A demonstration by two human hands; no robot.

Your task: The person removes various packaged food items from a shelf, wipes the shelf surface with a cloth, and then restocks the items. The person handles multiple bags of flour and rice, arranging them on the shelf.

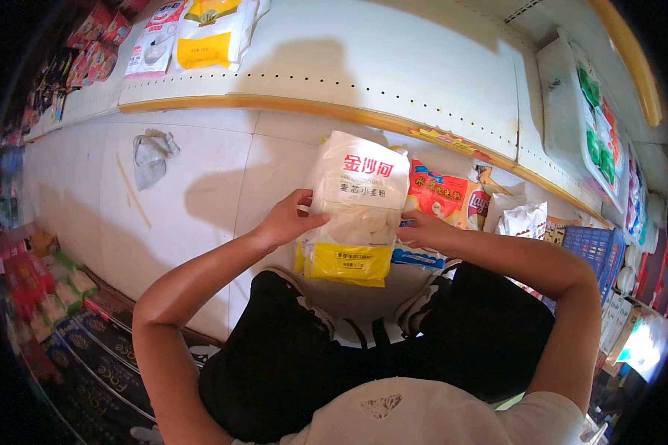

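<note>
A white and yellow plastic bag of wheat flour [362,222] stands in front of me between my knees, its printed front turned up towards me. My left hand [295,218] grips its left edge, thumb on the front and fingertips partly hidden at the side. At the right edge, my right hand [425,229] grips the same bag, its fingertips partly out of sight. Just behind and to the right is a red and blue bag of rice flour [437,189], partly covered by the wheat flour bag and my right hand.
Along the far side runs a white shelf [423,61] with a wooden edge strip [312,104]; two flour bags [206,39] stand on its left. A grey cloth [153,158] and thin stick [133,192] lie on the tiled floor. Right are a blue basket [587,253] and white bin [562,111].
</note>
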